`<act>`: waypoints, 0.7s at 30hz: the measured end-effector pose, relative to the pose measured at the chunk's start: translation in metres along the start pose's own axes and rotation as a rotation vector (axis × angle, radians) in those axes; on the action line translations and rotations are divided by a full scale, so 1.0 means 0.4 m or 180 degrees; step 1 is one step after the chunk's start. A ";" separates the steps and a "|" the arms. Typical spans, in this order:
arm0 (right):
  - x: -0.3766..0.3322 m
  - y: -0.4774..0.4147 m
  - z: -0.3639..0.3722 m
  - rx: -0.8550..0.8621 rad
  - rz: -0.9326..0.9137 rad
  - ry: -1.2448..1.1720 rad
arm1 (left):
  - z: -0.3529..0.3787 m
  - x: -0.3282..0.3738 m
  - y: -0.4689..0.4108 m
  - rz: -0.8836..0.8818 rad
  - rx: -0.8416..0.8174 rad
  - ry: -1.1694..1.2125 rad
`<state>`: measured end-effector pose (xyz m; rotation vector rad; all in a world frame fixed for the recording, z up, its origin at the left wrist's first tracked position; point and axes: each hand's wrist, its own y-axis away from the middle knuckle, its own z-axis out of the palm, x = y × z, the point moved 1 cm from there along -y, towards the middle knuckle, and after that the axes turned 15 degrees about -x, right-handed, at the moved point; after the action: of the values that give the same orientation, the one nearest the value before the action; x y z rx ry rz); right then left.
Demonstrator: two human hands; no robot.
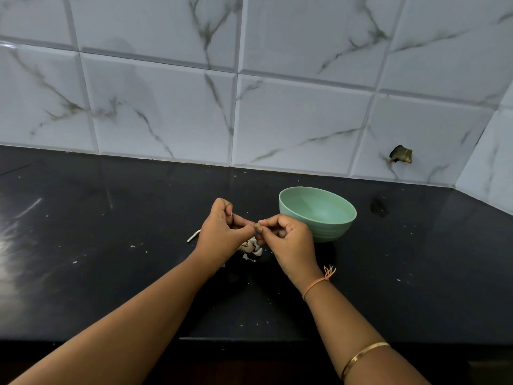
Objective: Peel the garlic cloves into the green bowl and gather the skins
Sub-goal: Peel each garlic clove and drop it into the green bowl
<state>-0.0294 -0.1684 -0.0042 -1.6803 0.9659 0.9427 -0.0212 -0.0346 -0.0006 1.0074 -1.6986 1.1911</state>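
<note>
Gold bangle (363, 357), pinched clove (256, 226), papery skins (251, 248), smooth round green bowl (329, 232).

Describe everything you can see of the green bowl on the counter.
The green bowl is round, pale mint, matte and plastic-looking, with faint ridges low on its outer wall. It stands upright on the black counter near the tiled wall, just behind the right hand. The inside that shows looks empty.

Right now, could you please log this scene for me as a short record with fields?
left hand: pinches the garlic clove
right hand: pinches the same clove's other end
green bowl: upright, right of the hands, looks empty
garlic pile: white bits on the counter below the hands
stalk piece: lies left of the left hand
</note>
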 end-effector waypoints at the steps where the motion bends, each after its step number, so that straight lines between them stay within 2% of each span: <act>1: -0.002 0.000 0.001 -0.0011 -0.0021 0.0019 | 0.000 -0.001 -0.001 -0.0024 0.0004 0.0012; 9: -0.014 0.004 0.001 0.0026 -0.0241 -0.0033 | -0.002 0.000 -0.003 -0.0122 -0.0069 0.0375; 17: -0.022 -0.005 0.007 0.0110 -0.0056 -0.0918 | -0.002 -0.007 -0.010 -0.0104 -0.0051 0.0758; 21: -0.028 -0.003 0.003 0.0130 0.0013 -0.1119 | 0.000 -0.008 -0.010 -0.0049 -0.0039 0.0674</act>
<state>-0.0327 -0.1651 0.0060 -1.4169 0.7462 1.1661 -0.0162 -0.0350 -0.0024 0.8533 -1.5278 1.2303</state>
